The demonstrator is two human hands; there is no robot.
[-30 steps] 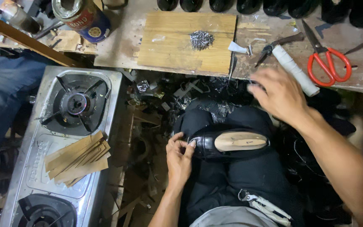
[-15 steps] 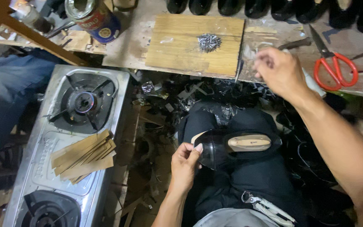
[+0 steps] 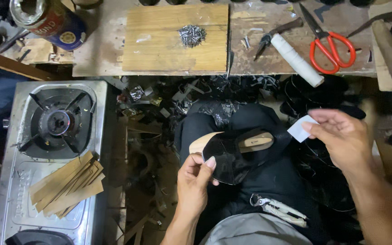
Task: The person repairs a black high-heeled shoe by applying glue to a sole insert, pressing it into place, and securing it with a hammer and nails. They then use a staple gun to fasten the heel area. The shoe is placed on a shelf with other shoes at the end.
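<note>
Top left on the counter [image 3: 100, 63]: a tin can [image 3: 46, 20] lying tilted, red and blue label with a round yellow mark, open mouth toward the upper left. Right of it, a pale wooden board [image 3: 159, 45] carrying a small heap of metal nails [image 3: 192, 35]. Further right along the counter: dark-handled pliers [image 3: 275, 34], a white roll [image 3: 296, 60] lying aslant, red-handled scissors [image 3: 330, 45], and a wooden handle [image 3: 390, 53] at the far edge.

Lower left: a steel gas stove [image 3: 46, 181] with a stack of tan strips [image 3: 66, 183] spread across its top, below the burner [image 3: 60, 122].

Centre, over the lap in black trousers: a black shoe upper [image 3: 230, 156] on a wooden last [image 3: 255, 141], pale wood showing through the opening and at the pointed tip. Left hand [image 3: 193, 186] grasping the black upper at its near edge, thumb pressed on the leather, fingers clenched around it. Right hand [image 3: 341, 136] raised just beside the shoe, fingers pinching a small white rectangular patch [image 3: 301, 129] by one corner. Black scraps [image 3: 223, 90] heaped on the floor between the counter and the knees.
</note>
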